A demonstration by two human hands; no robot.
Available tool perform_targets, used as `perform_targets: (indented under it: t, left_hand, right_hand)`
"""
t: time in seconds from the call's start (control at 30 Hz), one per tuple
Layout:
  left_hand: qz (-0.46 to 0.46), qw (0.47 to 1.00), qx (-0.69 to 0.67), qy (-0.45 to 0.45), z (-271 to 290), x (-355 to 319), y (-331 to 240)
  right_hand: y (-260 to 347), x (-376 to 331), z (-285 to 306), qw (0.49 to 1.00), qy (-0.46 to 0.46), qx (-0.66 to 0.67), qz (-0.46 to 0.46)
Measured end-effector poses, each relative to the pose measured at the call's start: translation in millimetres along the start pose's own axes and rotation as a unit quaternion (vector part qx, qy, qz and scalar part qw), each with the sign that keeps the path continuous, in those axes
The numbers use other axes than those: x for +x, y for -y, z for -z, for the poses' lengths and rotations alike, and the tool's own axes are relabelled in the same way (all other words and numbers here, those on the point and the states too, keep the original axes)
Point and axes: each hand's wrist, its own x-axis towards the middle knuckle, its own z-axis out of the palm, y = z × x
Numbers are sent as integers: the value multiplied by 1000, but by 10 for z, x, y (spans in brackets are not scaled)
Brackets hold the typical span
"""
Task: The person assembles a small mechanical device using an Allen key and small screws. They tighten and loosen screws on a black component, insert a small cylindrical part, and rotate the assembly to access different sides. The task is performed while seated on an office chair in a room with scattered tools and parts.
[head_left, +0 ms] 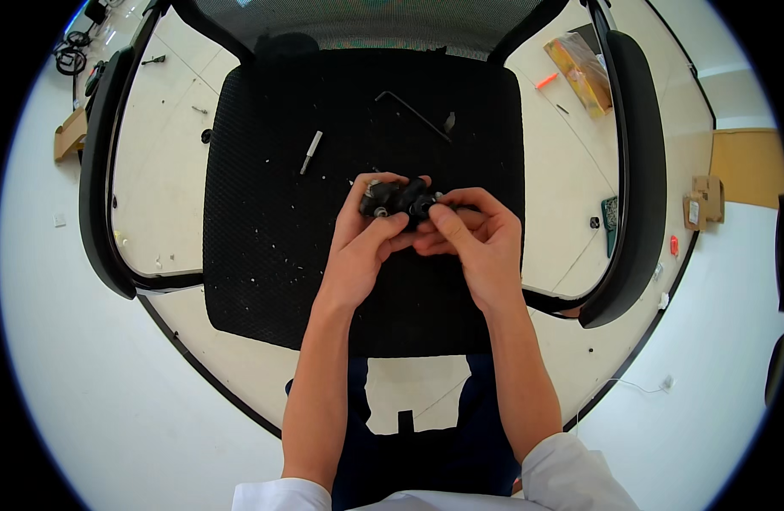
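Note:
Over the black chair seat (264, 209), both hands are closed on a black jointed part (397, 196) with rounded lobes and small metal-looking bits. My left hand (356, 255) grips its left side, thumb across the near face. My right hand (487, 249) pinches the right end between thumb and fingers, near a round dark piece. The part's underside is hidden by my fingers. Beyond the hands, a long hex key (413, 113) lies on the seat, a small grey flat piece (449, 122) beside its end. Farther left lies a silver-and-dark rod-shaped tool (311, 152).
Pale crumbs dot the seat's left half. Armrests (111, 170) (639, 179) flank it, and a mesh backrest (375, 21) rises at the far side. On the floor at right are a plastic-wrapped packet (579, 72), a green case (611, 226) and small cardboard boxes (706, 203).

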Motion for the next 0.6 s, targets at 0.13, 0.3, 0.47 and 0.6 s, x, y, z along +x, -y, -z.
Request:
perform_targets:
  t: [0.13,0.3,0.47,0.6]
  left_hand:
    - [18,999,19,-18,-13,9,6]
    - [18,999,-23,-14,9,28,-35]
    - [2,1000,-22,-4,65,68,-12]
    - [-12,1000,7,-1,92,88,-22]
  right_hand:
    - [-24,-1,20,999,47,18,-16]
    - [18,8,-4,999,37,12,-19]
    - [-23,57,8,999,31,-5,-24]
    - [20,69,-22,997,33,-62,-31]
